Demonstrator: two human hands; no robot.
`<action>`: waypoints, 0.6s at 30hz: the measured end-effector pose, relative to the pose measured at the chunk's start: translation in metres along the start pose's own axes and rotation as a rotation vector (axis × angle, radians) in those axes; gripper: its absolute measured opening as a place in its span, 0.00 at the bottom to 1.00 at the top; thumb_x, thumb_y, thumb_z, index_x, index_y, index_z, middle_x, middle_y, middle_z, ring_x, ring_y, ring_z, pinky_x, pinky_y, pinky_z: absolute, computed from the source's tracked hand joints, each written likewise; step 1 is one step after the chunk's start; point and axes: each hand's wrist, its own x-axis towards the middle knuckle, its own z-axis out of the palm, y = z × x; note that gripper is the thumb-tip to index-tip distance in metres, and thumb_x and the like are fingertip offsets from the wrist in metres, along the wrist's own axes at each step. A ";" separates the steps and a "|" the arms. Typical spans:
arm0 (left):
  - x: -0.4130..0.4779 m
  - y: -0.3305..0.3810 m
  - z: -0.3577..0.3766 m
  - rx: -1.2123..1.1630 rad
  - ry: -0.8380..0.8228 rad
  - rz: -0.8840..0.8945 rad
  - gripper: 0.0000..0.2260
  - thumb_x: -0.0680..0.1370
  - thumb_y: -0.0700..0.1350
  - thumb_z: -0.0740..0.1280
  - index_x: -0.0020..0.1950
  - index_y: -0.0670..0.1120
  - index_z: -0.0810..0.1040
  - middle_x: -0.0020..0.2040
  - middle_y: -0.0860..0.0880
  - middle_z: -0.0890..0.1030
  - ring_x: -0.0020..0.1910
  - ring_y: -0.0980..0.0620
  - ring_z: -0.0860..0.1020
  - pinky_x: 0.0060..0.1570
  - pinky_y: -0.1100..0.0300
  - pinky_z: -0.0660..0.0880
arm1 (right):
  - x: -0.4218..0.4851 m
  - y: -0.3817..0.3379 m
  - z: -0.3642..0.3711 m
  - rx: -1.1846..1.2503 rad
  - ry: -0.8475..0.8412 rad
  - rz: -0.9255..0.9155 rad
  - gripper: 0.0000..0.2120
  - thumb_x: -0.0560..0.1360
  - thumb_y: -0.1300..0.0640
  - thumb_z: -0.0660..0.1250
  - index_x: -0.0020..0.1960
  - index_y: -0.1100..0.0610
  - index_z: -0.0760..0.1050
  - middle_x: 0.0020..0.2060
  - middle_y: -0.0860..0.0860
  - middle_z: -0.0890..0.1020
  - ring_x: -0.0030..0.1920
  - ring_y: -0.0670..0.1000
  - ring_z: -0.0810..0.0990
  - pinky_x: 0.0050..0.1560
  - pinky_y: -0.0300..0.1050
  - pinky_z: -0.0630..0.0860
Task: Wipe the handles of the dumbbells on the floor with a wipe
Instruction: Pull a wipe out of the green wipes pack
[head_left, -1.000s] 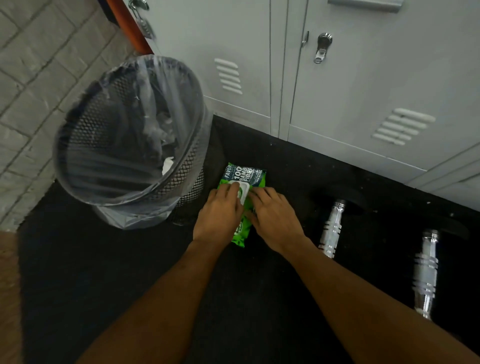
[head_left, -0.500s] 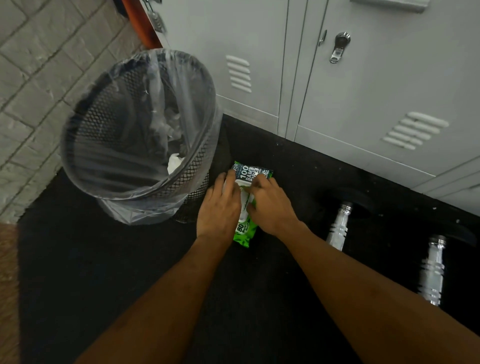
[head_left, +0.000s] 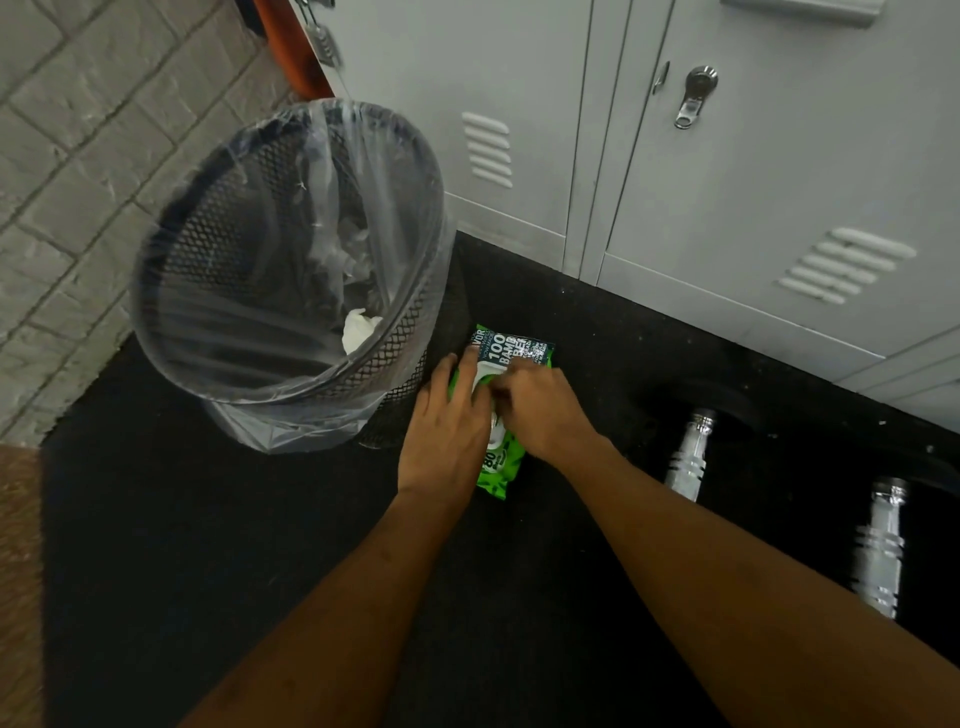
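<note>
A green wipe pack (head_left: 514, 353) lies on the black floor mat beside the bin. My left hand (head_left: 444, 436) rests flat on the pack's left side and holds it down. My right hand (head_left: 545, 410) sits on the pack's right side, its fingertips curled and pinching at the white flap (head_left: 485, 376) in the middle of the pack. No loose wipe shows in either hand. Two dumbbells lie to the right: one chrome handle (head_left: 688, 457) close to my right forearm, the other chrome handle (head_left: 878, 545) farther right. Their black ends blend into the mat.
A black mesh bin (head_left: 402, 338) with a clear liner stands left of the pack, with a crumpled white wipe (head_left: 358, 330) inside. Grey lockers (head_left: 727, 182) line the back. A pale brick wall (head_left: 78, 156) is at left. The black mat (head_left: 208, 519) covers the floor.
My right fingers went from lying flat on the pack to curling over its white flap. My left hand stayed pressed on the pack. The view shifted slightly.
</note>
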 end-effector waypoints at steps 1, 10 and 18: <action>-0.002 -0.001 0.000 0.007 -0.012 -0.001 0.17 0.71 0.41 0.72 0.59 0.43 0.77 0.74 0.42 0.65 0.71 0.41 0.66 0.61 0.50 0.71 | 0.001 -0.002 0.001 -0.093 -0.005 -0.050 0.12 0.78 0.57 0.61 0.55 0.54 0.81 0.52 0.54 0.79 0.52 0.54 0.79 0.54 0.50 0.72; -0.012 -0.003 -0.005 0.020 -0.046 -0.007 0.15 0.74 0.41 0.69 0.60 0.43 0.75 0.77 0.41 0.59 0.73 0.42 0.62 0.65 0.50 0.68 | 0.003 -0.009 0.000 -0.345 -0.041 -0.145 0.10 0.76 0.58 0.64 0.56 0.54 0.79 0.53 0.52 0.79 0.52 0.53 0.79 0.59 0.49 0.69; -0.017 0.001 -0.005 0.004 -0.021 -0.046 0.15 0.74 0.41 0.69 0.60 0.43 0.74 0.75 0.41 0.63 0.70 0.42 0.66 0.61 0.50 0.71 | 0.003 -0.006 -0.002 -0.451 -0.038 -0.298 0.10 0.75 0.56 0.65 0.56 0.54 0.79 0.56 0.52 0.78 0.57 0.54 0.76 0.60 0.51 0.68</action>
